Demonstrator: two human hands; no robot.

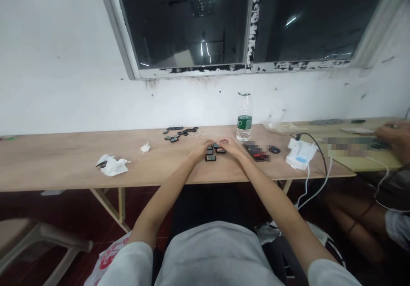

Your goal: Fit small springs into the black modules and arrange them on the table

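Observation:
My left hand point(201, 148) and my right hand point(229, 145) meet over the wooden table point(64, 158), fingertips close together. Between them sit a few small dark rectangular parts point(210, 158), one with an orange face point(220, 150). Both hands curl their fingers around one of these parts; what exactly they pinch is too small to make out. More of the same dark parts point(180, 132) lie scattered further back near the wall.
A water bottle with a green label point(244, 119) stands right of my hands. A dark device point(256, 151), a white box with cables point(300, 154) and crumpled tissues point(112, 165) lie on the table. Another person's hand point(395, 138) works at the far right.

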